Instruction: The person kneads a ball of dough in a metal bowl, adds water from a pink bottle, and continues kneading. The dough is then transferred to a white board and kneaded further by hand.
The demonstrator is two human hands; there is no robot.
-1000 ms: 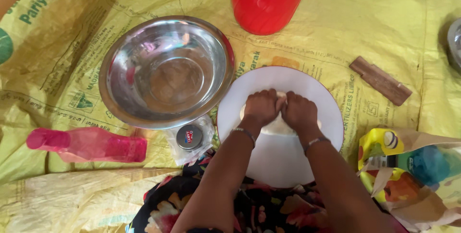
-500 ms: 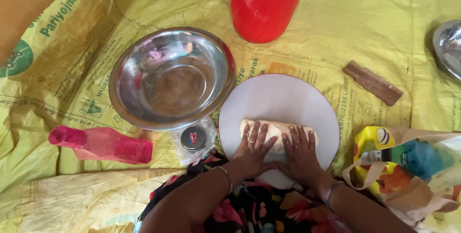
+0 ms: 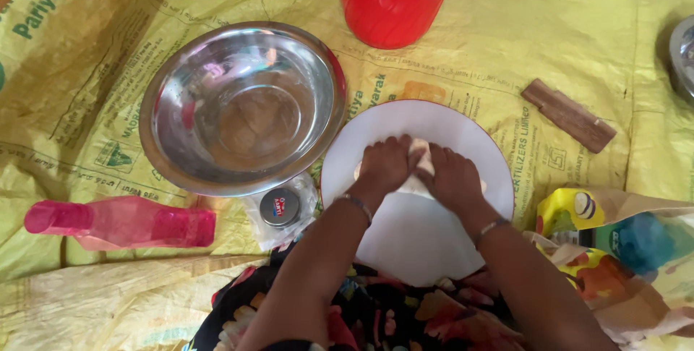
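Pressing both fists, left hand (image 3: 385,165) & right hand (image 3: 450,175), closed onto soft, pliable dough (image 3: 419,170); we'd grip its edges.

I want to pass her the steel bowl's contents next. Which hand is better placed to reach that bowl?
Left, probably. The left hand presses the dough on the side nearest the steel bowl; the right hand would have to cross over.

Single head-worn view, aimed steeply down.
Close range: white round board (image 3: 434,235) held at centre-right of frame, steel bowl (image 3: 242,109) seen upper left.
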